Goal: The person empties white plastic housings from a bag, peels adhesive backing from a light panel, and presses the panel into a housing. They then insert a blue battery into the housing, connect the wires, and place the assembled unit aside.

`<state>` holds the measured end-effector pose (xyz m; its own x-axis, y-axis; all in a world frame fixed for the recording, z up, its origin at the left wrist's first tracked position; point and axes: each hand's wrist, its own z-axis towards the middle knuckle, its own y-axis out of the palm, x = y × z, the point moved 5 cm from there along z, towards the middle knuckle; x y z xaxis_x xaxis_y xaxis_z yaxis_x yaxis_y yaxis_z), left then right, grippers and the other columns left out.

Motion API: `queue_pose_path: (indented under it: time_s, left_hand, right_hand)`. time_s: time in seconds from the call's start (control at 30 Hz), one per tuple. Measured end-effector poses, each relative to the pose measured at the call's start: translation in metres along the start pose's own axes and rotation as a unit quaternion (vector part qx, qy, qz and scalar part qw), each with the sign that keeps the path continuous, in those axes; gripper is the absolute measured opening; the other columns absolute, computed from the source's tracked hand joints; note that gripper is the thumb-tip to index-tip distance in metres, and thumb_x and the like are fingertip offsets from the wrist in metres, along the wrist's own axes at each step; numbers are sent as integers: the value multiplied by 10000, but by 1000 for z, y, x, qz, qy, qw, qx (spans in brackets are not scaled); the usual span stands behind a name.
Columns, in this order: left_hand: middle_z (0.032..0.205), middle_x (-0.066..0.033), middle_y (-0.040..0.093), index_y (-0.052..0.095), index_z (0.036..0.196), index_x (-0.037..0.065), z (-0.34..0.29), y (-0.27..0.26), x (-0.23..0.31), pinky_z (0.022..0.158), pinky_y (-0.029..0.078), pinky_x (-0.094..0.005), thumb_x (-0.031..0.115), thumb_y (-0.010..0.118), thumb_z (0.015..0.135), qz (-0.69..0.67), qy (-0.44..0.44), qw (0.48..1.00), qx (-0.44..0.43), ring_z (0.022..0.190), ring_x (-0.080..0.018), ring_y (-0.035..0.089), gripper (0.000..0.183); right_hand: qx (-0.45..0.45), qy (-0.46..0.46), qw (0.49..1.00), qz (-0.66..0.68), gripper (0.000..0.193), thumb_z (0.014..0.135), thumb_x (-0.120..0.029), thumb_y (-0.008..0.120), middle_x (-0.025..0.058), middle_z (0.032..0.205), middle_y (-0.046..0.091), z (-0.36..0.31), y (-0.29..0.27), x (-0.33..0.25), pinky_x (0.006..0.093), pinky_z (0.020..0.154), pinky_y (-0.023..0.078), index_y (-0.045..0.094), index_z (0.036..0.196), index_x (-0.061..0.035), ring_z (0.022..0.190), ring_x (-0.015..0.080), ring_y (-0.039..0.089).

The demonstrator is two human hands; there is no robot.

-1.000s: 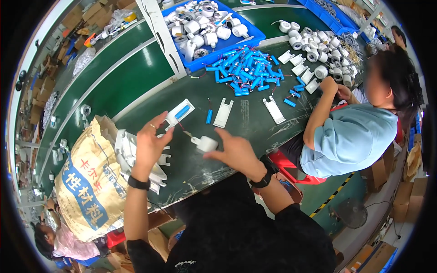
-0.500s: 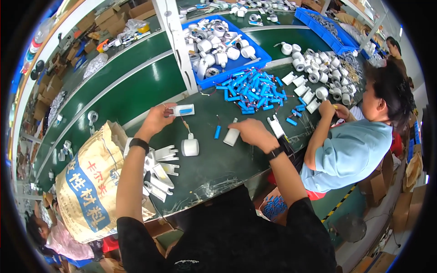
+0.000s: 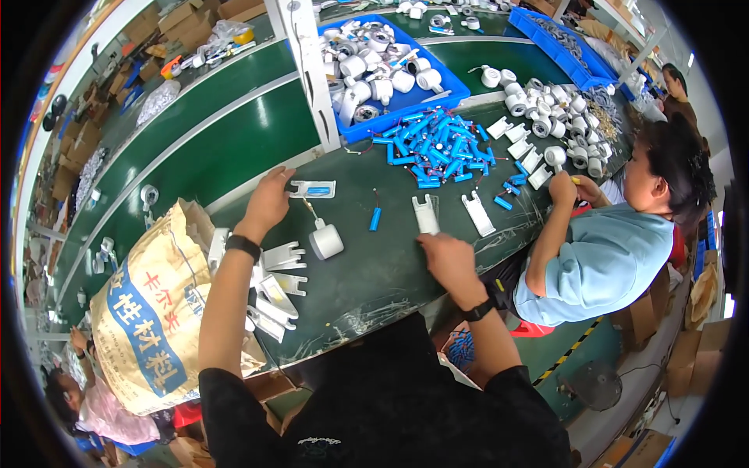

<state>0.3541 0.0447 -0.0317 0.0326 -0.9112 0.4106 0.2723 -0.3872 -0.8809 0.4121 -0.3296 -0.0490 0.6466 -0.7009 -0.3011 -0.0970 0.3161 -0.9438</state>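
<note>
My left hand point(image 3: 268, 204) has its fingertips closed at the left end of a white plastic handle shell point(image 3: 330, 189). A blue cylindrical battery point(image 3: 316, 190) lies inside that shell. A thin wire runs down from it to a white round housing point(image 3: 327, 242), which rests tilted on the bench. My right hand point(image 3: 450, 265) is closed at the near end of another white shell point(image 3: 425, 212), whose pronged end points away from me; its thumb is hidden. Between the hands lies a loose blue battery point(image 3: 375, 219) with wires. A third pronged shell point(image 3: 477, 215) lies to the right.
Blue batteries point(image 3: 437, 148) are heaped ahead, below a blue tray point(image 3: 349, 134) of white housings. Several shells point(image 3: 278, 285) lie beside my left forearm, next to a large paper sack point(image 3: 148, 312). A co-worker point(image 3: 608, 249) works close on my right, near piled housings point(image 3: 538, 117).
My right hand has shifted right with its shell, which now shows its pronged end pointing away. The round housing has tipped over on its wire. My left hand stays at its shell.
</note>
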Motion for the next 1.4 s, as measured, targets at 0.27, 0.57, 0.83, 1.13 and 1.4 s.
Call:
queue_pose_path:
  time_s: [0.27,0.57,0.83,1.13,1.4]
  left_hand:
    - [1042,-208,677,635,1144,-42,-64,-5,103,1018,455,-465,504,821,738,56,-138,986,-80,1039,-369,635,705]
    - [1056,-183,690,648,1168,-2,-82,12,83,1185,234,-533,478,798,750,84,-129,988,8,1083,-331,623,653]
    - [1087,-185,693,632,1195,-21,-81,18,72,1173,253,-544,472,770,786,88,-137,987,19,1071,-337,636,655]
    - [1134,-179,683,607,1277,14,-67,11,49,1183,224,-556,504,773,742,91,-146,985,-3,1140,-338,608,744]
    - [1113,-222,686,633,1261,-8,-124,-111,5,917,512,-437,366,775,826,85,-233,966,78,1041,-383,650,592]
  right_hand:
    - [83,23,988,129,231,913,-230,689,170,948,723,-4,-27,19,415,713,559,729,1076,-71,843,358,699]
    - [32,92,995,13,598,808,-296,787,133,819,703,38,3,3,469,652,541,580,1351,-151,759,354,692]
    - [32,145,988,-49,418,830,-455,754,182,810,710,37,0,31,477,640,557,651,931,-63,778,385,708]
    - [168,105,980,-8,366,943,-388,670,156,773,697,16,-45,14,402,584,527,680,1023,-31,665,339,672]
    - [-142,108,803,568,478,1085,-410,439,-53,578,409,11,43,-109,248,494,296,657,900,-27,522,41,370]
